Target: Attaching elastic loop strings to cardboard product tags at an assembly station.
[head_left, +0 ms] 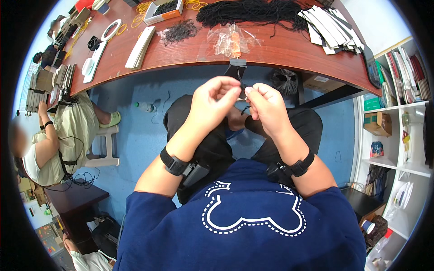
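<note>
Thin black cord [245, 109] shows around the fingertips of my right hand [267, 105], whose thumb and forefinger are pinched on it. Close by on the left is my left hand [212, 100], its fingers curled and thumb near the forefinger; what it pinches is too small to make out. Both hands are raised over my lap, just short of the table edge. A dark clip [238, 63] sits at that edge, with black strands running down from it between my hands. Behind it on the table lies a clear plastic bag [217, 38] beside an orange strip [235, 41].
The reddish-brown table [181, 56] carries a large bundle of black cords [253, 12], white and black strips [332, 28], a white box [163, 11] and a stack of pale strips [140, 47]. Shelves [389, 160] stand right. A seated person [45, 149] works at left.
</note>
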A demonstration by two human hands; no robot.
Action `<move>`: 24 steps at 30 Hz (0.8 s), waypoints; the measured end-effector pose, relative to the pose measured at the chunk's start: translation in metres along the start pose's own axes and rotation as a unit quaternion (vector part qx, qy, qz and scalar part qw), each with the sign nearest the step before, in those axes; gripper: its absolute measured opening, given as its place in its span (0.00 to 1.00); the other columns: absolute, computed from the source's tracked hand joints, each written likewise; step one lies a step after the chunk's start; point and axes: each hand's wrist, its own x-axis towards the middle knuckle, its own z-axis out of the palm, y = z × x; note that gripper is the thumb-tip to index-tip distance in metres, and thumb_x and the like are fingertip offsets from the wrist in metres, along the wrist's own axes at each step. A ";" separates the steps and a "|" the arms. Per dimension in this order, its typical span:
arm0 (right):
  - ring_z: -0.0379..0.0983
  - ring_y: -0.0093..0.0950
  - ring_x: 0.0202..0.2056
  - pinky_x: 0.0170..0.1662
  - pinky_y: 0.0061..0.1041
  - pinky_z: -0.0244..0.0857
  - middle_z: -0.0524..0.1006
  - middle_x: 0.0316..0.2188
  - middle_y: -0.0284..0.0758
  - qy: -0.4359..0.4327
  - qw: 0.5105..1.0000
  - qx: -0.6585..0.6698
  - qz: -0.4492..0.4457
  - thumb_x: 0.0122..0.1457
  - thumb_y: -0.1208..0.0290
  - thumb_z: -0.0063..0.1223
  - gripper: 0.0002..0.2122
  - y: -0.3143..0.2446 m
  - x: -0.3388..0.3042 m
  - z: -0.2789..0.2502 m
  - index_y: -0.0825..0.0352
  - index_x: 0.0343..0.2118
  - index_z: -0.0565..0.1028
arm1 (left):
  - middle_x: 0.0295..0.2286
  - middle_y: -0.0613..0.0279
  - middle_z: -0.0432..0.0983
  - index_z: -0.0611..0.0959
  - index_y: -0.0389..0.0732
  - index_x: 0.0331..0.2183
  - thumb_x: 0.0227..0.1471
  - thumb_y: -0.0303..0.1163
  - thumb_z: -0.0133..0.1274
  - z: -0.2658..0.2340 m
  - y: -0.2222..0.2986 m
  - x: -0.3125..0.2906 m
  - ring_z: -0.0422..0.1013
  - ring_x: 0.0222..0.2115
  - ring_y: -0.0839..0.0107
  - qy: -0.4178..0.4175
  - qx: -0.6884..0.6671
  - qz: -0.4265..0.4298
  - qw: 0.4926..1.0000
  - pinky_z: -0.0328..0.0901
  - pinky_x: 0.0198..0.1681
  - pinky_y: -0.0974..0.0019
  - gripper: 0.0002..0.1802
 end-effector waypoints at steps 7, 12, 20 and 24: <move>0.58 0.12 0.17 0.19 0.16 0.54 0.67 0.13 0.25 0.036 0.978 -0.192 -0.073 0.53 0.70 0.52 0.10 -0.008 0.000 -0.001 0.68 0.18 0.70 | 0.20 0.67 0.72 0.76 0.37 0.27 0.50 0.30 0.52 0.005 0.008 0.015 0.65 0.20 0.81 -0.015 -0.084 -0.103 0.991 0.61 0.25 0.78 0.06; 0.59 0.13 0.16 0.18 0.17 0.55 0.66 0.11 0.26 -0.005 0.965 -0.263 -0.012 0.53 0.69 0.52 0.11 -0.032 -0.015 0.003 0.68 0.19 0.70 | 0.23 0.67 0.70 0.75 0.35 0.31 0.47 0.31 0.52 0.001 0.016 -0.001 0.64 0.23 0.81 -0.100 -0.254 -0.145 0.951 0.60 0.27 0.78 0.09; 0.65 0.16 0.16 0.21 0.18 0.60 0.71 0.14 0.29 -0.016 0.948 -0.318 0.007 0.53 0.72 0.52 0.08 -0.032 -0.029 -0.003 0.70 0.22 0.70 | 0.25 0.65 0.73 0.78 0.34 0.37 0.51 0.25 0.48 0.007 0.016 -0.021 0.68 0.24 0.78 -0.155 -0.017 -0.073 0.985 0.64 0.29 0.74 0.10; 0.66 0.16 0.17 0.19 0.19 0.60 0.72 0.16 0.31 0.002 0.962 -0.271 0.034 0.52 0.74 0.53 0.06 -0.018 -0.030 -0.007 0.69 0.31 0.70 | 0.22 0.55 0.75 0.79 0.38 0.37 0.45 0.24 0.53 0.005 0.025 -0.027 0.74 0.23 0.65 -0.167 0.282 0.126 0.936 0.66 0.28 0.70 0.13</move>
